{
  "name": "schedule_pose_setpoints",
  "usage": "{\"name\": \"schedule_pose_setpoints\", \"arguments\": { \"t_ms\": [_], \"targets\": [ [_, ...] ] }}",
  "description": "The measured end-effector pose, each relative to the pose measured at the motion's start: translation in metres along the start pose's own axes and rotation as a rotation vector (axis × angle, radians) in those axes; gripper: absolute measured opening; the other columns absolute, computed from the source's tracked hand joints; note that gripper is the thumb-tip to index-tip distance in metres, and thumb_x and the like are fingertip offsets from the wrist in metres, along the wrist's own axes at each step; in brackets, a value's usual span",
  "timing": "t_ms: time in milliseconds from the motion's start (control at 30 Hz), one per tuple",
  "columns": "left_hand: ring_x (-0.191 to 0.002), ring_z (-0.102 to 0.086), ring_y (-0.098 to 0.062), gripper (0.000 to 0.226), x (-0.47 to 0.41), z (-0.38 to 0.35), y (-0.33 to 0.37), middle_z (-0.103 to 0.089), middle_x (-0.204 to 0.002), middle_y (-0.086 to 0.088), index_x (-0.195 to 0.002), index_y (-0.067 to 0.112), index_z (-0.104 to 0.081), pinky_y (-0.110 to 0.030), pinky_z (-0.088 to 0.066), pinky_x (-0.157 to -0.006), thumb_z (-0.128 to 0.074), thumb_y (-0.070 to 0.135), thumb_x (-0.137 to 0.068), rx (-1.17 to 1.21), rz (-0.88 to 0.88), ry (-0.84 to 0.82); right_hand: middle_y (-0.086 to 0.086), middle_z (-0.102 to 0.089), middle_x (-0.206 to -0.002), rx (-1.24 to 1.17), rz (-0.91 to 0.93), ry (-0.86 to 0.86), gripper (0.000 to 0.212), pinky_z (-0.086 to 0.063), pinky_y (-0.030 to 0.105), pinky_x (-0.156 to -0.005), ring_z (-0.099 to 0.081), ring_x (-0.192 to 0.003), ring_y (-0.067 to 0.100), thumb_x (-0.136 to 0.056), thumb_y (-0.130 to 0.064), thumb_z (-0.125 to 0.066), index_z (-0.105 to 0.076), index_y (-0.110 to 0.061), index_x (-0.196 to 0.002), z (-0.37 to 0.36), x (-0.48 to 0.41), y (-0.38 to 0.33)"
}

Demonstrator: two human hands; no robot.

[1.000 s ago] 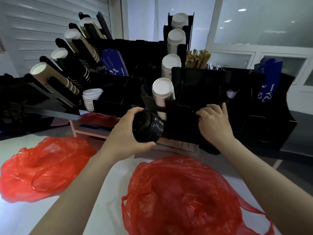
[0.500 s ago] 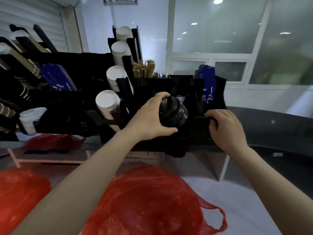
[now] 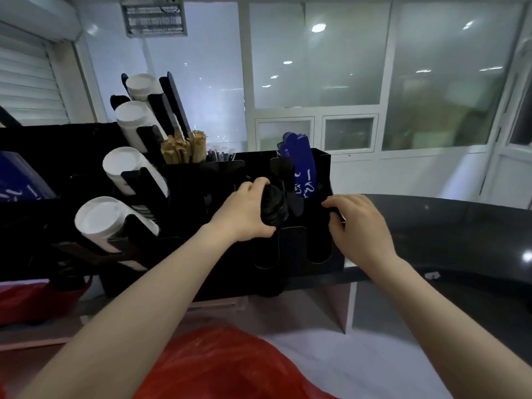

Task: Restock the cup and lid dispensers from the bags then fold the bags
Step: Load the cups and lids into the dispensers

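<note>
At the white bench [image 3: 374, 370] we face the black dispenser rack [image 3: 290, 272], a red bag [image 3: 216, 367] lying nearest us. Our right hand [image 3: 358, 228] curls over the rack's right edge; our left hand [image 3: 244, 213] grips a stack of black lids [image 3: 275, 208] at the top of a front slot.

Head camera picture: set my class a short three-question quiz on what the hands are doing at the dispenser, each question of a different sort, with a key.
1. Fill in: the bag nearest the camera is ___.
2. True or false: the left hand holds a stack of black lids.
3. What does the right hand grip? A. the bag B. the black dispenser C. the stack of black lids
Key: 1 red; 2 true; 3 B.
</note>
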State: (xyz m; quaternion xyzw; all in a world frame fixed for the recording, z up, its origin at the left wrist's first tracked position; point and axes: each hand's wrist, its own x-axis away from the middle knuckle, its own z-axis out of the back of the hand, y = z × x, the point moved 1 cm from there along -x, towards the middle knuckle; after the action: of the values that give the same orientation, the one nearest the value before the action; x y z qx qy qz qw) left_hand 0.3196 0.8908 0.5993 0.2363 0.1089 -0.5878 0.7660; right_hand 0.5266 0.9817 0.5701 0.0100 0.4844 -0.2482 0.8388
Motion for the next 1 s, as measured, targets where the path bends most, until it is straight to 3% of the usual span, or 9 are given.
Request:
{"name": "schedule_pose_setpoints", "arguments": {
  "t_ms": [133, 300, 533, 633, 767, 1000],
  "targets": [
    [-0.114, -0.049, -0.029, 0.097, 0.002, -0.001, -0.004, -0.041, -0.132, -0.007, -0.138, 0.029, -0.024, -0.036, -0.047, -0.089, -0.081, 0.038, -0.06, -0.108, 0.023, -0.021, 0.006, -0.069, -0.104, -0.028, 0.001, -0.024, 0.025, -0.045, 0.036, -0.09, -0.059, -0.104, 0.027, -0.082, 0.001, -0.059, -0.069, -0.008, -0.103, -0.007, 0.001, 0.001],
    [-0.12, -0.045, -0.03, 0.102, -0.006, -0.008, 0.002, -0.033, -0.142, -0.01, -0.143, 0.027, -0.017, -0.042, -0.05, -0.091, -0.08, 0.036, -0.064, -0.236, -0.017, -0.211, 0.007, -0.069, -0.105, -0.031, -0.002, -0.064, 0.025, -0.044, 0.035, -0.092, -0.058, -0.106, 0.028, -0.082, 0.0, -0.059, -0.068, -0.007, -0.104, -0.014, 0.003, 0.0],
    [-0.123, -0.045, -0.035, 0.115, -0.008, -0.016, 0.001, -0.029, -0.146, -0.015, -0.15, 0.029, -0.001, -0.045, -0.05, -0.091, -0.074, 0.059, -0.066, -0.359, -0.016, -0.341, 0.006, -0.068, -0.109, 0.002, -0.019, -0.104, 0.026, -0.043, 0.035, -0.095, -0.056, -0.11, 0.026, -0.085, -0.005, -0.058, -0.067, -0.009, -0.109, -0.019, -0.004, 0.0],
    [-0.129, -0.039, -0.036, 0.118, -0.008, -0.014, -0.002, -0.022, -0.15, -0.017, -0.15, 0.032, 0.004, -0.047, -0.046, -0.097, -0.071, 0.066, -0.065, -0.306, -0.01, -0.381, 0.005, -0.067, -0.111, 0.007, -0.022, -0.115, 0.026, -0.042, 0.034, -0.094, -0.055, -0.11, 0.025, -0.086, -0.007, -0.058, -0.066, -0.01, -0.11, -0.021, -0.007, -0.004],
    [-0.135, -0.031, -0.035, 0.107, -0.013, -0.008, -0.008, -0.025, -0.15, -0.015, -0.15, 0.034, -0.002, -0.047, -0.037, -0.107, -0.068, 0.064, -0.071, -0.207, -0.018, -0.428, 0.004, -0.067, -0.111, 0.02, -0.01, -0.129, 0.026, -0.041, 0.033, -0.093, -0.054, -0.11, 0.025, -0.086, -0.007, -0.058, -0.066, -0.01, -0.11, -0.022, -0.008, -0.004],
    [-0.128, -0.038, -0.033, 0.1, -0.013, 0.0, -0.007, -0.039, -0.145, -0.007, -0.147, 0.029, -0.019, -0.04, -0.039, -0.102, -0.074, 0.057, -0.068, -0.158, -0.069, -0.305, 0.004, -0.066, -0.111, 0.045, -0.021, -0.127, 0.026, -0.039, 0.031, -0.092, -0.053, -0.11, 0.026, -0.087, -0.009, -0.057, -0.065, -0.012, -0.111, -0.018, -0.01, 0.002]
  ]
}}
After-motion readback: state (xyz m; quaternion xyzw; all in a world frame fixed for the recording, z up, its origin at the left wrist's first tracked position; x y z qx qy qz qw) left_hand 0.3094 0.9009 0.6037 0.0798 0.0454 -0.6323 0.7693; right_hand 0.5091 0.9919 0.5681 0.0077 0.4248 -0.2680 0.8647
